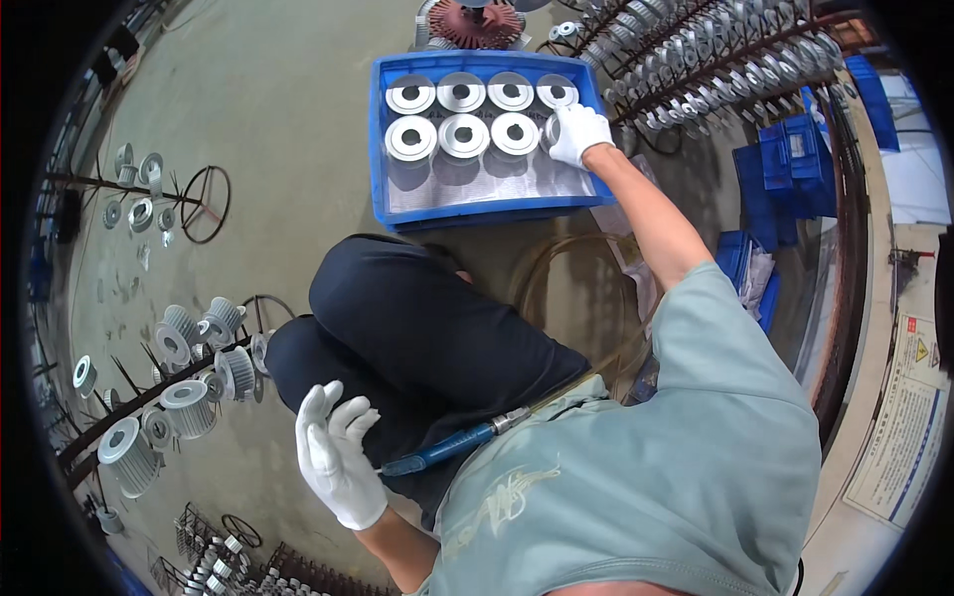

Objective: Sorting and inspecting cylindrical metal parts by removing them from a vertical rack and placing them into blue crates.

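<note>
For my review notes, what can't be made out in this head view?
Head view: most of the silver part under the right hand, hidden by its glove; whether it's gripped is unclear.
Head view: the dark red finned part, its far side cut off by the top edge.
Head view: lower-left rack parts, too small to count.

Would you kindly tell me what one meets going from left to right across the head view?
The large toothed pulley at lower left, the left gloved hand, the three uncovered near-row silver parts in the tray, the right gloved hand, the upper blue bin, the printed notice.
</note>
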A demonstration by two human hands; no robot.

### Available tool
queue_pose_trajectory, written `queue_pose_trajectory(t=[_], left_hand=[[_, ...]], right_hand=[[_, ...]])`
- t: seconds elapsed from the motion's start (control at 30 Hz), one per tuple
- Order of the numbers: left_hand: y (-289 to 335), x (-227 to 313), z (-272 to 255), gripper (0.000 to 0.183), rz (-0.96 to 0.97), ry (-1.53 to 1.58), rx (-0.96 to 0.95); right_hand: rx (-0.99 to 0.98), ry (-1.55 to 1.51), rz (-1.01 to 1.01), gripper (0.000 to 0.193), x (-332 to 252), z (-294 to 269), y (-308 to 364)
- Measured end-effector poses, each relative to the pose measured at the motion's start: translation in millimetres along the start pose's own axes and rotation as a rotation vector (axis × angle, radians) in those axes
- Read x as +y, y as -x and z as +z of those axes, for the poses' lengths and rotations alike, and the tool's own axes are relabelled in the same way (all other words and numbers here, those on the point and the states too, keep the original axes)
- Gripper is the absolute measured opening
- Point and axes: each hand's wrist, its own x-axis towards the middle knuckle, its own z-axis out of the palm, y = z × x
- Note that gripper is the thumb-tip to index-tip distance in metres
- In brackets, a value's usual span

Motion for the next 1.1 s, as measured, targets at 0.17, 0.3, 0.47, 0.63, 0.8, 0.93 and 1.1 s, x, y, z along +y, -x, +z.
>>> queue_pose_trajectory(t=[0.17,0.3,0.47,0.63,0.8,0.93,1.1], left_hand=[[15.3,3.1,-15.4,0.039,-0.005,-0.022,0.168],[9.1,8.8,-9.8,0.037,-0.156,-0.04,0.234],[2.9,11.3,-24.7,0.033,-0.064,0.129,0.26],[-17.4,-2.3,-92.2,0.028,0.205,0.235,0.48],[-48.1,14.5,-145.7,0.024,0.412,0.335,0.809],[-71.5,32.5,-152.9,0.023,0.5,0.264,0.855],[-98.5,70.8,-136.1,0.022,0.704,0.118,0.893]], right_hand=[[-0.006,-0.128,-0.064,0.027,-24.7,1.0,-2.8],[0.048,-0.225,-0.202,0.031,14.0,12.6,-2.8],[0.093,-0.25,-0.071,0.024,21.7,41.9,-13.2],[-0.074,-0.223,-0.054,0.033,-2.9,13.9,-12.9],[0.427,-0.451,-0.344,0.048,-93.6,-86.2,14.1],[0.429,-0.853,-0.816,0.046,-238.9,-191.6,98.9],[0.331,-1.116,-1.155,0.062,-356.3,-247.4,152.1]])
